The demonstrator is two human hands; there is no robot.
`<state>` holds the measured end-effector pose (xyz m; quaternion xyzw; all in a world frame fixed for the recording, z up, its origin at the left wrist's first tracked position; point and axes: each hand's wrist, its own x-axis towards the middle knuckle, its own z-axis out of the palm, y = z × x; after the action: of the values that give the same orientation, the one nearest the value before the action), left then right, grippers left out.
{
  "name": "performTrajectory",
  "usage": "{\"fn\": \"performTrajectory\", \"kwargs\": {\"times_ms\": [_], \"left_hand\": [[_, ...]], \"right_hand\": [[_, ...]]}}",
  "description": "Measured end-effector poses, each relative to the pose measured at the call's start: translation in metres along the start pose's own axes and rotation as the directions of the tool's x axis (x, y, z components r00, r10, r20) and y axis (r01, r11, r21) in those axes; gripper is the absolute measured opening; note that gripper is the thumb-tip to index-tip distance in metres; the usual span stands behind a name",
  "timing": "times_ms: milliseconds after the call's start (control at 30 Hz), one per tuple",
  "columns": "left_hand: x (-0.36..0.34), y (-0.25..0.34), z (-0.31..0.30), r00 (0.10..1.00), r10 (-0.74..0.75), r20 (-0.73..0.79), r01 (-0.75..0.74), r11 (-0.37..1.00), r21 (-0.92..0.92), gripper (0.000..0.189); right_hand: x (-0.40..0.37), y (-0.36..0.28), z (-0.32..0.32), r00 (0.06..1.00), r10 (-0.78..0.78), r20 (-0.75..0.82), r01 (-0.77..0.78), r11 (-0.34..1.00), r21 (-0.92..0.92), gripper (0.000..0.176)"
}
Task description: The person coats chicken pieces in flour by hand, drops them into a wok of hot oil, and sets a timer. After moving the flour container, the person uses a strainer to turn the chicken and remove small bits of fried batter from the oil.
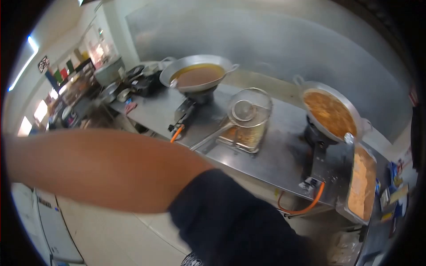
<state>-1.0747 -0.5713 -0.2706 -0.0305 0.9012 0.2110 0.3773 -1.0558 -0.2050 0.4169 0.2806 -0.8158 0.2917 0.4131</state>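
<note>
A bare forearm [102,170] crosses the lower left of the head view, blurred by motion, and runs out at the left edge. Its dark sleeve [235,221] fills the lower middle. Neither of my hands shows, so what they hold or touch is hidden. Beyond the arm, a round wire skimmer [262,104] with a long handle lies over a rectangular metal tray [255,148] of fried bits. A large wok [175,66] of brown oil sits on a burner at the back. Another wok [344,99], at the right, holds bubbling oil with food frying in it.
Both woks stand on a steel table [284,155] against a metal wall. Orange gas hoses [310,206] hang near the front edge. A deep tray of orange-tinted flour or breading [360,186] is at the right. Pots and pans [111,91] crowd the far left.
</note>
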Motion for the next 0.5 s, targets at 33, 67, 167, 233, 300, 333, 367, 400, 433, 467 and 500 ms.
{"fn": "performTrajectory", "kwargs": {"times_ms": [33, 67, 167, 233, 300, 333, 367, 400, 433, 467, 500], "left_hand": [[0.011, 0.019, 0.0, 1.0, 0.022, 0.008, -0.022, 0.999, -0.025, 0.044], [0.02, 0.037, 0.0, 0.999, 0.044, 0.011, -0.043, 0.998, -0.05, 0.044], [0.058, 0.098, -0.001, 0.993, 0.115, 0.035, -0.11, 0.988, -0.112, 0.042], [0.089, 0.135, -0.006, 0.987, 0.152, 0.055, -0.145, 0.982, -0.12, 0.041], [0.114, 0.168, -0.016, 0.986, 0.154, 0.068, -0.146, 0.982, -0.117, 0.04], [0.128, 0.182, -0.024, 0.987, 0.141, 0.072, -0.132, 0.985, -0.111, 0.039], [0.138, 0.194, -0.035, 0.991, 0.116, 0.073, -0.108, 0.989, -0.105, 0.039], [0.15, 0.208, -0.047, 0.994, 0.087, 0.072, -0.08, 0.992, -0.095, 0.038], [0.161, 0.218, -0.062, 0.996, 0.05, 0.072, -0.044, 0.995, -0.087, 0.037], [0.171, 0.223, -0.079, 0.998, 0.01, 0.068, -0.005, 0.997, -0.083, 0.037], [0.183, 0.228, -0.094, 0.997, -0.04, 0.065, 0.046, 0.996, -0.081, 0.036]], "right_hand": [[0.026, 0.009, 0.008, 0.996, -0.033, -0.087, 0.04, 0.996, 0.076, 0.025], [0.047, 0.021, 0.013, 0.986, -0.04, -0.161, 0.066, 0.985, 0.16, 0.026], [0.084, 0.063, 0.042, 0.959, -0.003, -0.282, 0.109, 0.927, 0.359, 0.026], [0.094, 0.106, 0.061, 0.952, 0.04, -0.304, 0.103, 0.892, 0.44, 0.027], [0.092, 0.163, 0.072, 0.951, 0.101, -0.293, 0.063, 0.862, 0.503, 0.028], [0.088, 0.198, 0.075, 0.953, 0.134, -0.271, 0.03, 0.851, 0.525, 0.028], [0.08, 0.244, 0.082, 0.959, 0.153, -0.238, -0.007, 0.854, 0.521, 0.028], [0.069, 0.295, 0.073, 0.986, 0.086, -0.144, -0.022, 0.918, 0.396, 0.034], [0.049, 0.346, 0.083, 0.977, 0.054, -0.205, 0.03, 0.922, 0.386, 0.034], [0.025, 0.382, 0.07, 0.995, 0.091, -0.037, -0.078, 0.959, 0.271, 0.036], [-0.002, 0.43, 0.083, 0.99, 0.141, -0.027, -0.119, 0.907, 0.405, 0.034]]}}
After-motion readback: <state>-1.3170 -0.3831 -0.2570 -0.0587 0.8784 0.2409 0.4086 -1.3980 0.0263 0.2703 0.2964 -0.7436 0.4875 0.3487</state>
